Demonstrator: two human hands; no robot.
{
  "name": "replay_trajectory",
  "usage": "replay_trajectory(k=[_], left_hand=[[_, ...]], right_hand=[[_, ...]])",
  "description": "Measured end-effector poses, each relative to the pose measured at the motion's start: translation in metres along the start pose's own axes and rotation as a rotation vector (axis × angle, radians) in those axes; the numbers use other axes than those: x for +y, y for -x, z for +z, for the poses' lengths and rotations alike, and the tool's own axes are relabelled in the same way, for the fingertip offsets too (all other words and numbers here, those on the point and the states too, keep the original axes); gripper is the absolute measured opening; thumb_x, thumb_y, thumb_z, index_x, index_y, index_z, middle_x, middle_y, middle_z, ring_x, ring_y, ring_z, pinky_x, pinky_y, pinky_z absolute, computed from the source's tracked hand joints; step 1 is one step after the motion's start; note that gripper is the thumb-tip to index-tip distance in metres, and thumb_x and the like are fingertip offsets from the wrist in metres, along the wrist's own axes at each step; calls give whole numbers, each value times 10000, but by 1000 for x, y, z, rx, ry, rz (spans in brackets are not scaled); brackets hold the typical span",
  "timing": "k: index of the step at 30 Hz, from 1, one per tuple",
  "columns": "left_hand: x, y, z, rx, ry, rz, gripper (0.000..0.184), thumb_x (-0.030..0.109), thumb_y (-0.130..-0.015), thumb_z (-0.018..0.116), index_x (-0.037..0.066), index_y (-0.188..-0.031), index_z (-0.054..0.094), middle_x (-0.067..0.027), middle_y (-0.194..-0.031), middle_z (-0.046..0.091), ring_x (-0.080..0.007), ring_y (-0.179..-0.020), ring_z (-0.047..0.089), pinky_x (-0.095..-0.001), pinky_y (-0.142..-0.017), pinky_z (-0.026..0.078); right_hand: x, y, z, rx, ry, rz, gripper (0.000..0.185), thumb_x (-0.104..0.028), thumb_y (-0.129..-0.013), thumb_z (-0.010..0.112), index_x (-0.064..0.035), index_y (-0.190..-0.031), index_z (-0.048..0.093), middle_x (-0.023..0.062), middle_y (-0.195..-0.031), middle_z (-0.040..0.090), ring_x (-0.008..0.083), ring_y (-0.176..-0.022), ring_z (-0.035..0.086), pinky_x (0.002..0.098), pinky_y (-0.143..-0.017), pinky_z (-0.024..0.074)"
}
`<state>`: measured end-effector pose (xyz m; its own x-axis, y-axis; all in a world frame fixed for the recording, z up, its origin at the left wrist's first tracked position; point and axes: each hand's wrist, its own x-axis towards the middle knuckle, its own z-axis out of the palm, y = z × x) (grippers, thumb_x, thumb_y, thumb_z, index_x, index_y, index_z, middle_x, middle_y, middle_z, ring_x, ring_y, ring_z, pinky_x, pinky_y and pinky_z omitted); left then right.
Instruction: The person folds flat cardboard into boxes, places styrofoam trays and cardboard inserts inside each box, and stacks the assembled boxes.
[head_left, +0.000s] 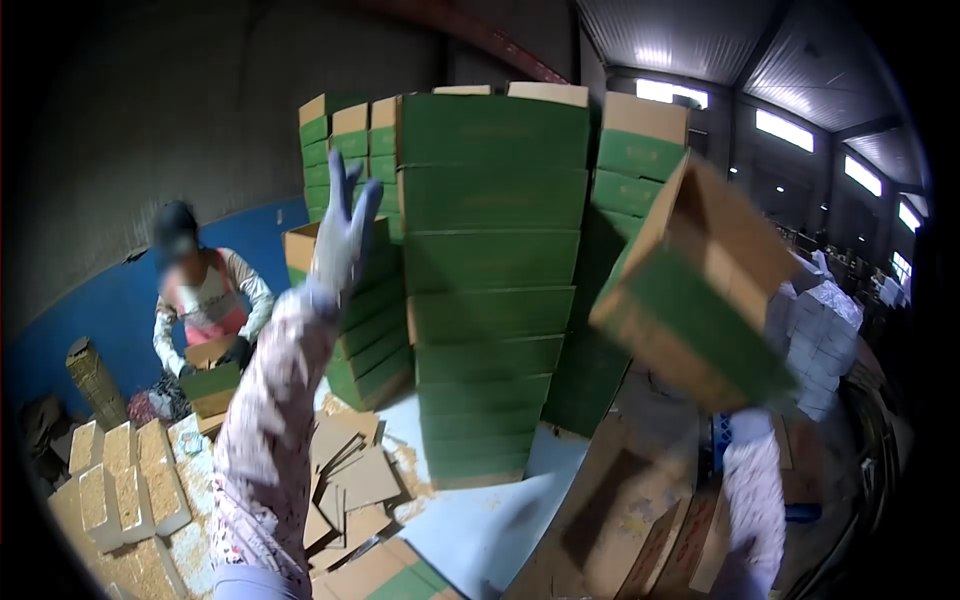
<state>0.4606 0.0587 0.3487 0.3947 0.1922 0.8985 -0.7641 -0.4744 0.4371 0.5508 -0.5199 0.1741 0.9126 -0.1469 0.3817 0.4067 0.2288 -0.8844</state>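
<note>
Currently, your left hand (345, 240) is raised, gloved, in front of the stacked boxes; its fingers (366, 205) are spread apart, and nothing is between them. Your right hand (750, 428) is low on the right, at the lower edge of the open box (690, 320). The box hides most of that hand, so you cannot tell how its fingers stand.

Open box: green and brown, slightly blurred, strongly tilted, well to the right of your left hand. Its brown inside shows.

Tall stack (490, 270): closest column, green sides with some brown edges, centre of view, between your two arms. More columns stand behind it and to both sides.

Lower left: white trays (122, 490) of tan, crumbly material, side by side. Loose cardboard pieces (365, 478) lie scattered between your left sleeve and the tall stack.

Far left: another person (212, 300) in a dark cap, both hands at a small open carton (212, 390). Blue paint (275, 222) covers the lower wall behind.

Right background: a white wrapped bundle (825, 330).
</note>
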Motion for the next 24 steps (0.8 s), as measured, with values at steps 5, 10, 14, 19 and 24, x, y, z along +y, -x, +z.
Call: replay_trajectory(k=[5,10,14,19,24], left_hand=[[-30,-64,55,-90,-204,-78,878,604,-906,534,56,-1518,225,-247,-1440,436,-331,-1314,464,-352,-1096,335],[-51,-63,73,92,84,1,716,460,-963,550,30,-1484,312,-178,-1361,526,-235,-1237,503,-324,-1039,384],[-59,-64,56,134,105,-81,554,384,-987,550,-35,-1344,492,-121,-1192,629,-161,-1067,567,-274,-964,418],[-31,-59,56,37,257,-269,646,403,-966,577,-7,-1431,396,-121,-1405,494,-200,-1287,461,-306,-1064,353],[-42,-62,56,48,191,-147,708,427,-985,527,58,-1521,248,-118,-1523,348,-211,-1389,327,-309,-1142,244]], right_hand=[[-175,-166,114,-124,-288,-197,464,-379,-987,439,-71,-1328,502,141,-1290,565,325,-1150,560,481,-994,446],[-211,-245,211,-256,-460,-66,530,-457,-1002,401,-87,-1373,478,149,-1350,550,359,-1187,552,526,-1019,432],[-181,-214,283,-318,-233,134,539,-457,-1009,390,-69,-1375,471,149,-1393,501,328,-1240,492,488,-1057,366],[-129,-197,300,-324,-130,137,576,-463,-1011,393,-53,-1415,420,136,-1457,427,299,-1319,400,419,-1109,279],[-77,-175,302,-310,-72,81,619,-469,-1014,397,-37,-1456,369,123,-1521,352,270,-1399,307,349,-1161,193]])
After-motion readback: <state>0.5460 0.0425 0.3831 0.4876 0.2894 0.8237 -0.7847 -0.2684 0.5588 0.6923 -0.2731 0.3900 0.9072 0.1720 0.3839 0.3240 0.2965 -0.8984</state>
